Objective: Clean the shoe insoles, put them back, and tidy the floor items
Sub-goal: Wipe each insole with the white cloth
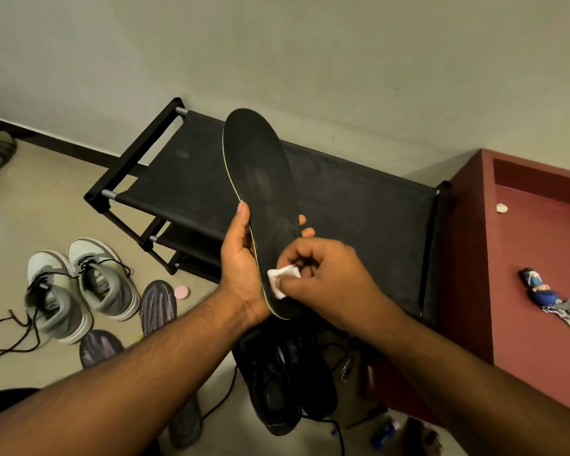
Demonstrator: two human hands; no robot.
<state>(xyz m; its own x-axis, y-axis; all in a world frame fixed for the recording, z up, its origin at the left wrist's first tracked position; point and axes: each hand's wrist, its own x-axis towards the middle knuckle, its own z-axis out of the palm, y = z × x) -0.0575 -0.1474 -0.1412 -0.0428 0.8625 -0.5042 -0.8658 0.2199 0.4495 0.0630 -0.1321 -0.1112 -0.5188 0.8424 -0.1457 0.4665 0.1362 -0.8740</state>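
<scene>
My left hand [241, 261] grips a long black insole [260, 182] by its heel end, holding it upright over the shoe rack. My right hand [323, 274] pinches a small white wipe [282, 279] and presses it against the insole's lower part. A pair of black shoes [287, 383] lies on the floor beneath my hands. A grey and white pair of sneakers [79, 284] stands at the left, with two dark ribbed insoles [158, 304] [99, 347] lying beside them.
A black fabric shoe rack [359, 205] stands against the wall. At the right is a red-brown table [533, 245] with a key bunch [547, 297] and a small round object [501, 208]. A pink disc [181, 292], loose laces [7, 337] and a black cable [329, 422] lie on the floor.
</scene>
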